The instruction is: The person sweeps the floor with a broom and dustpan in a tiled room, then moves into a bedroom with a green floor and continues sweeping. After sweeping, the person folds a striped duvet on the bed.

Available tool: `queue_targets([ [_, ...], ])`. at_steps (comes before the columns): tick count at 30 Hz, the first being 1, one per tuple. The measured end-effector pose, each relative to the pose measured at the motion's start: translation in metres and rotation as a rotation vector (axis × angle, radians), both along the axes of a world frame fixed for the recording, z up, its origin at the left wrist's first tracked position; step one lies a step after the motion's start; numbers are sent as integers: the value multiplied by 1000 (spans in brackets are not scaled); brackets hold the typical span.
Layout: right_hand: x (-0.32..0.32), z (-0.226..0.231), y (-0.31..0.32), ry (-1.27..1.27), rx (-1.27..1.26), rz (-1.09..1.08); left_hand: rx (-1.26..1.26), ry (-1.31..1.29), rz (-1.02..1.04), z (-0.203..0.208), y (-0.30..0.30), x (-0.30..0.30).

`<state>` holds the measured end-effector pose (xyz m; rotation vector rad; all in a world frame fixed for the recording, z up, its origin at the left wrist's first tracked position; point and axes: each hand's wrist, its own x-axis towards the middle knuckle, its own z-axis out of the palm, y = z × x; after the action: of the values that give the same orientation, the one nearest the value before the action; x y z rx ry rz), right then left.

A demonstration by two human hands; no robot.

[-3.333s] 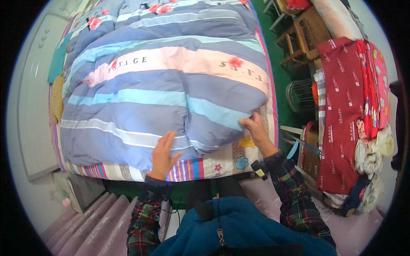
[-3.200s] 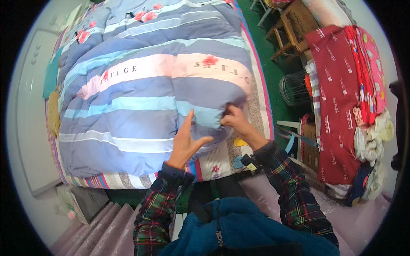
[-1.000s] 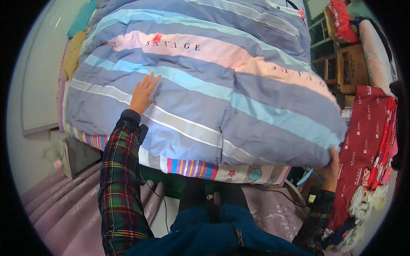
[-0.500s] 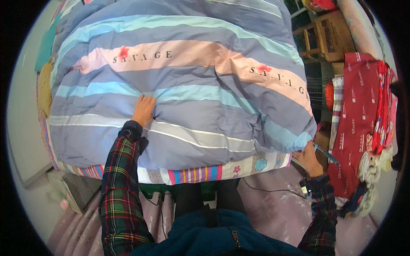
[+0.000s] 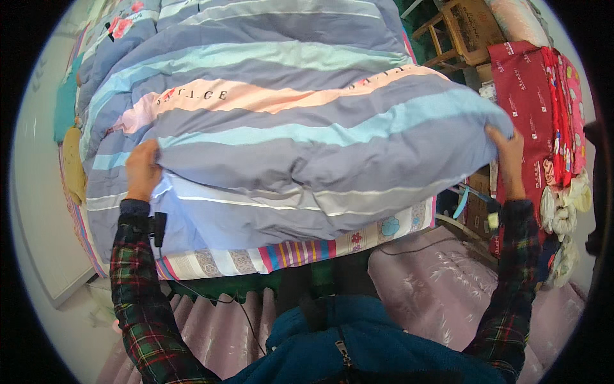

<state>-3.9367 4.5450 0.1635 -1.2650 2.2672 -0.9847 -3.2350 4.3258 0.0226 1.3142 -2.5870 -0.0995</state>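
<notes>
A thick quilt [image 5: 256, 157] with grey-blue, pale blue and peach stripes spreads over the bed. My left hand [image 5: 143, 168] grips a fold of it on the left, fingers closed on the cloth. At the right side, my right hand [image 5: 506, 153] holds the quilt's near right corner, which is raised off the bed. Between both hands the cloth hangs in a lifted, rumpled band. Under its near edge shows a patterned mattress cover [image 5: 300, 254] with bright stripes and flowers.
Right of the bed stand a cardboard box [image 5: 472, 31], a dark red cloth [image 5: 521, 121] and folded red textiles [image 5: 559, 115]. A pinkish patterned curtain [image 5: 428, 288] hangs at the near side. Thin cables [image 5: 240, 313] run below my left wrist. A white wall panel [image 5: 51, 192] borders the left.
My left hand has moved left and taken a fold of the quilt. My right hand has risen up and outward, lifting the right corner with it.
</notes>
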Motion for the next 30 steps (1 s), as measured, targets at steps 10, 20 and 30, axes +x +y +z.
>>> queue_targets([
  [10, -47, 79, -161, 88, -107, 21, -287, 48, 339, 146, -84, 49],
  [20, -17, -76, -47, -351, -342, -235, -494, -167, 143, 80, -15, 41],
  [30, 57, -267, 163, -740, -206, -875, 134, -254, 0, -30, 137, 18],
])
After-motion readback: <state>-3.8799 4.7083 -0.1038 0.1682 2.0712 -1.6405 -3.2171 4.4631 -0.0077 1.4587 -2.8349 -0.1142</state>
